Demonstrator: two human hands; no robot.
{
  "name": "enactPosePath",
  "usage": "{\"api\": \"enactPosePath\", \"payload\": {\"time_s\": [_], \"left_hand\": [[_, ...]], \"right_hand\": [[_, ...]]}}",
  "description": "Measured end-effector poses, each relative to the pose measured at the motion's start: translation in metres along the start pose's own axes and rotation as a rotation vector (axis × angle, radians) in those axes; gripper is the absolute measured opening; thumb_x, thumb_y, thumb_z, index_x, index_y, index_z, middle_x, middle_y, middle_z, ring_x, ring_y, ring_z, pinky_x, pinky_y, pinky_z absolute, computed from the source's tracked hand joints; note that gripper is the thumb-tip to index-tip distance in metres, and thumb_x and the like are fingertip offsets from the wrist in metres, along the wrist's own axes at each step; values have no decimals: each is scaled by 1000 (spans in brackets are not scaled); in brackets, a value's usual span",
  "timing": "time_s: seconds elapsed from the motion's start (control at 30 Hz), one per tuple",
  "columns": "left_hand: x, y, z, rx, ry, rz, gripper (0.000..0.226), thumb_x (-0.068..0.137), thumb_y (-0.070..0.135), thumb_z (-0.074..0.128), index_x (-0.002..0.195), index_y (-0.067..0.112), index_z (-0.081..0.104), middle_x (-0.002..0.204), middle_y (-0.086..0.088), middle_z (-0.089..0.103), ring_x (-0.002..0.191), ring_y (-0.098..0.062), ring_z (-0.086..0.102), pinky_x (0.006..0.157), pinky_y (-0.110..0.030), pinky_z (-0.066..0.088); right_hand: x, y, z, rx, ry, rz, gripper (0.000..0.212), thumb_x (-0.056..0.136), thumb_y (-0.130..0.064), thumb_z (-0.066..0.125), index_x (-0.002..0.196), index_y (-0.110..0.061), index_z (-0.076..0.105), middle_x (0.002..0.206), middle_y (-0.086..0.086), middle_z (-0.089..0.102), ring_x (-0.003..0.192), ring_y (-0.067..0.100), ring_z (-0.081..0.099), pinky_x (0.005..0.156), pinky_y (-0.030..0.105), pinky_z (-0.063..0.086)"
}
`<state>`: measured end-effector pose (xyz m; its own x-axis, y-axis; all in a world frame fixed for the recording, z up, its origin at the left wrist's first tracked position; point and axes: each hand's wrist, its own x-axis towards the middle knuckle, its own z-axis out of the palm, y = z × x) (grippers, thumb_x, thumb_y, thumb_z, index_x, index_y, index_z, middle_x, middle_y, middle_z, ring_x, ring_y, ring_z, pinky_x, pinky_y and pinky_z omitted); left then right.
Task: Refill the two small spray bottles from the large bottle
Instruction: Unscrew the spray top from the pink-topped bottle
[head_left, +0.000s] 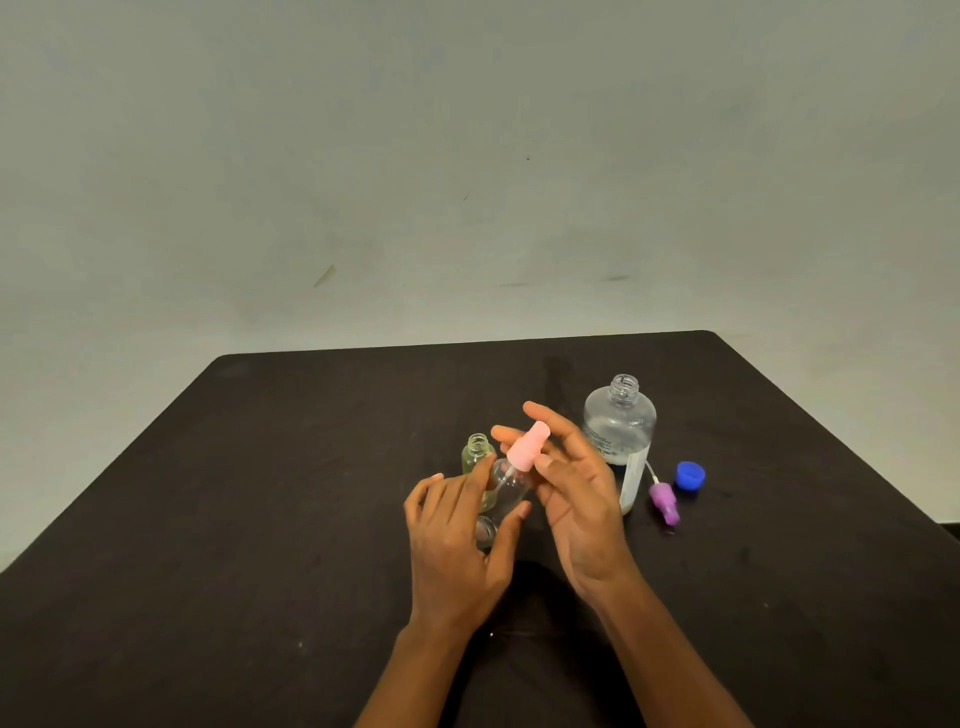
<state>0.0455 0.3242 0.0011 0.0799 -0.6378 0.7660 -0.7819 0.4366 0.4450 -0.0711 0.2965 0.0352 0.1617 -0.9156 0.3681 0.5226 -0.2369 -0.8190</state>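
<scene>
Two small spray bottles: uncapped yellowish one (478, 457) upright on dark counter (260, 493); clear one (506, 493) tilted, grasped by left hand (457, 545) fingers. Right hand (576, 499) fingers pinching its pink sprayer top (527, 446). One large clear bottle (618, 431), open-necked, beside one purple sprayer (664, 501), one blue cap (690, 475).

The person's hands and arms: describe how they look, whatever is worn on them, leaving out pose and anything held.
Both the left hand and the right hand are bare: no gloves, rings, watch or bracelets visible. The forearms are uncovered down to the bottom edge of the picture, with no sleeve in view. Fingernails look short and unpainted, though the picture is too soft to be sure.
</scene>
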Motion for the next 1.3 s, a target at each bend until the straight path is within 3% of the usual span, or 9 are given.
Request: {"api": "enactPosePath", "payload": {"time_s": [0.1, 0.23, 0.37, 0.47, 0.63, 0.73, 0.93, 1.2, 1.3], "left_hand": [[0, 0, 0, -7, -5, 10, 44, 84, 37, 57, 110, 3, 65, 96, -1, 69, 91, -8, 57, 95, -33, 37], [0, 1, 0, -15, -14, 19, 43, 83, 37, 57, 110, 4, 65, 96, -1, 69, 92, -7, 57, 95, -34, 37], [0, 0, 1, -20, -21, 12, 42, 84, 37, 58, 111, 6, 66, 98, 2, 69, 92, -7, 58, 96, -35, 37], [-1, -1, 2, -14, -23, 15, 42, 84, 37, 58, 111, 7, 65, 98, 2, 68, 93, -5, 56, 95, -34, 37], [-1, -1, 4, -10, -11, 20, 43, 84, 37, 58, 112, 5, 65, 98, 1, 69, 94, -4, 55, 96, -33, 36], [0, -1, 3, -16, -5, 23, 43, 84, 37, 58, 111, 5, 65, 97, 1, 68, 93, -4, 54, 96, -33, 36], [0, -1, 2, -24, -20, 28, 43, 84, 36, 57, 112, 5, 65, 99, 1, 69, 94, -4, 54, 98, -30, 33], [-1, 0, 3, -27, -26, 23, 43, 84, 38, 57, 113, 7, 65, 100, 2, 68, 95, -4, 56, 98, -29, 33], [-1, 0, 3, -25, -13, 25, 42, 85, 38, 57, 112, 7, 65, 98, 3, 68, 93, -5, 56, 96, -31, 35]], "right_hand": [[0, 1, 2, -60, 48, -17, 46, 81, -27, 65, 125, -18, 55, 116, 5, 67, 110, 23, 63, 83, 27, 52], [0, 5, 3, -127, 164, -66, 43, 72, -24, 76, 112, -24, 63, 94, -1, 65, 91, 15, 64, 76, 24, 52], [0, 6, 0, -83, 190, -82, 37, 77, -9, 72, 112, -18, 61, 96, 8, 68, 92, 18, 66, 75, 25, 53], [0, 5, -1, -44, 129, -55, 33, 86, 0, 58, 117, -13, 57, 99, 15, 69, 95, 24, 66, 76, 28, 54], [0, 3, -1, -12, 78, -46, 37, 85, -9, 48, 121, -15, 56, 106, 15, 69, 103, 27, 65, 83, 31, 54], [1, 3, 1, -53, 115, -66, 36, 85, -17, 56, 121, -16, 56, 110, 8, 68, 107, 23, 63, 88, 32, 52], [1, 4, 2, -133, 175, -99, 41, 76, -21, 75, 114, -21, 60, 87, -3, 65, 88, 15, 64, 75, 24, 53], [1, 2, -5, -38, 80, -68, 43, 85, -7, 43, 127, -15, 52, 107, 16, 70, 107, 27, 64, 85, 29, 53], [2, 0, -3, -43, 100, -82, 45, 86, -12, 49, 131, -16, 48, 118, 9, 67, 116, 24, 60, 90, 30, 51]]}}
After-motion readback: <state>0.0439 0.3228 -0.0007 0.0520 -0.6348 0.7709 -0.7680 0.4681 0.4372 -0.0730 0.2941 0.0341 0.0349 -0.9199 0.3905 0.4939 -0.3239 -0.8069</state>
